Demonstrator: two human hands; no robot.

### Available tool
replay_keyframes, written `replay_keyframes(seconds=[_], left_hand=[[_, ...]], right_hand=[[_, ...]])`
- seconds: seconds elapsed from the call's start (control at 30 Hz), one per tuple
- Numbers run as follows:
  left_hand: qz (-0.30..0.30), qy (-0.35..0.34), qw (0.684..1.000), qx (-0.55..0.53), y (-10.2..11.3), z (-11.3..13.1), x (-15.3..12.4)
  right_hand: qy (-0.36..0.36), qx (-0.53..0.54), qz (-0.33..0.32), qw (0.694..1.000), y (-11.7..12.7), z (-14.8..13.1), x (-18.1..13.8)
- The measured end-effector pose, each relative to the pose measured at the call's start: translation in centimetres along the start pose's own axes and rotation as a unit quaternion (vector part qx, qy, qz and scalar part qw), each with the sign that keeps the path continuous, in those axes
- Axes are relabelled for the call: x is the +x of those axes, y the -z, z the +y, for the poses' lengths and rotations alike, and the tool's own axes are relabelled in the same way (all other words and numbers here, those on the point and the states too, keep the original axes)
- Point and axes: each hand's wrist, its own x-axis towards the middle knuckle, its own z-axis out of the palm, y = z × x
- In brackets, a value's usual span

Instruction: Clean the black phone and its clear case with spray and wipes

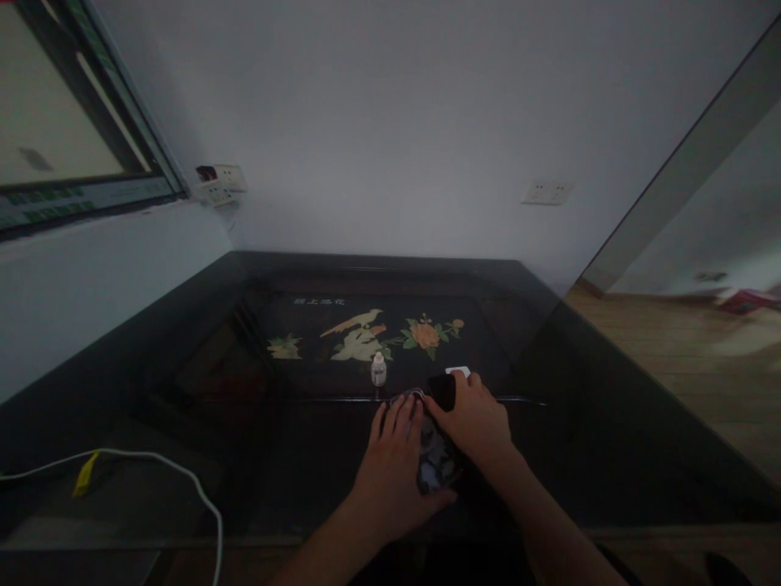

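On the dark glass-topped table my left hand lies flat with fingers stretched over a dark shiny object, perhaps a phone; I cannot make it out for sure. My right hand is closed round a small black thing at the object's far end. A small white bottle stands upright just beyond my left fingertips. A small white item lies just past my right hand.
Under the glass is a painted panel with a bird and flowers. A white cable with a yellow tag runs over the table's near left. Wall sockets sit at the left corner, another socket at right. Wooden floor lies right.
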Motion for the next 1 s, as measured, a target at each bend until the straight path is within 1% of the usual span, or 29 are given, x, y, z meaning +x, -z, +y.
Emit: replay_keyframes(seconds=[0.13, 0.27, 0.37, 0.53, 0.63, 0.77, 1.0], left_hand=[[-0.01, -0.002, 1.0, 0.025, 0.4, -1.6, -0.8], [-0.014, -0.032, 0.999, 0.039, 1.6, -3.0, -1.6], [-0.011, -0.035, 0.998, 0.044, 2.4, -3.9, -2.0], [0.005, -0.021, 0.999, 0.034, 2.3, -5.1, -2.5], [0.01, -0.027, 0.999, 0.031, 2.1, -5.4, -2.4], [0.001, -0.027, 0.999, 0.026, 2.3, -5.4, -2.2], [0.006, -0.03, 0.999, 0.011, 2.4, -5.3, -2.2]], right_hand=[[-0.004, -0.011, 0.004, 1.0, -0.2, -0.2, -0.2], [-0.004, -0.013, 0.005, 1.0, -0.2, -0.4, -0.2], [-0.003, -0.004, 0.001, 1.0, -0.3, -0.5, -0.3], [-0.012, -0.006, -0.001, 1.0, -0.8, -0.7, -0.5], [-0.011, -0.012, 0.008, 1.0, -1.2, -0.7, -0.5], [-0.013, -0.014, 0.015, 1.0, -1.7, -0.8, -0.5], [0.01, -0.024, 0.044, 0.999, -2.3, -0.5, -1.1]])
